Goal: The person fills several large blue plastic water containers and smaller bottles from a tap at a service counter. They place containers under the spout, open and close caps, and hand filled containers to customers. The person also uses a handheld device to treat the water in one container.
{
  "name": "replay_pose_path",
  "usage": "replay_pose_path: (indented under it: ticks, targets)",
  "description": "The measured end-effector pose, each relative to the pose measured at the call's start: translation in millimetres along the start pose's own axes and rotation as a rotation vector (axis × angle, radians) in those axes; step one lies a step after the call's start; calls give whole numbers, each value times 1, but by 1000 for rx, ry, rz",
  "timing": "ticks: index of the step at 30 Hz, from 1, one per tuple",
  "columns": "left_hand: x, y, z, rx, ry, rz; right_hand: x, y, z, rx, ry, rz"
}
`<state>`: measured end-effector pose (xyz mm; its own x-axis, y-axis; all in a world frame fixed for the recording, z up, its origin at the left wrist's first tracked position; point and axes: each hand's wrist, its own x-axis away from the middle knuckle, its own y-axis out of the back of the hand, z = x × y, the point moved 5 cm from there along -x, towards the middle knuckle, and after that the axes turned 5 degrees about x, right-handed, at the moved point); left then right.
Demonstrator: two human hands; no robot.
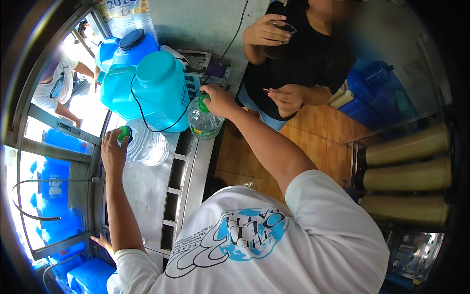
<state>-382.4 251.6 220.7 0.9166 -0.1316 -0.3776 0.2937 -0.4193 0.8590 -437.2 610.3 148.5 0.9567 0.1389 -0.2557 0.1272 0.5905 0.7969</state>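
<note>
On the steel counter (pixel 142 196) to the left, a clear plastic bottle (pixel 149 144) with a green cap (pixel 125 133) tilts or lies with its cap toward me. My left hand (pixel 114 147) is closed on that cap, with thumb and fingers at its sides. Farther off, at the counter's right edge, a second clear bottle (pixel 205 126) stands with a green cap and label. My right hand (pixel 220 102) grips its top, and the fingers partly hide the cap. A large turquoise water jug (pixel 137 90) stands just behind both bottles.
Behind the jug stands a blue container (pixel 134 46) with a dark lid. Across from me, a person in black (pixel 293 63) holds a clear cup (pixel 288 32). Window framing (pixel 58 127) borders the left. Filter cylinders (pixel 406 179) and blue containers (pixel 369 90) occupy the right.
</note>
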Motion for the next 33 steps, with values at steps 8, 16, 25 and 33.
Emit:
replay_pose_path:
  ticks: [8, 16, 25, 33]
  targets:
    - [-1, 12, -17, -269, -18, 235, 44, 18, -28, 21, 148, -237]
    - [-16, -3, -60, -134, 144, 435, 88, 37, -66, -193, 142, 25]
    - [-42, -23, -148, 55, 279, 601, 5, -9, -74, -697, -197, 132]
    - [-39, -50, -188, 303, 277, 602, 8, 26, -53, -723, -404, 514]
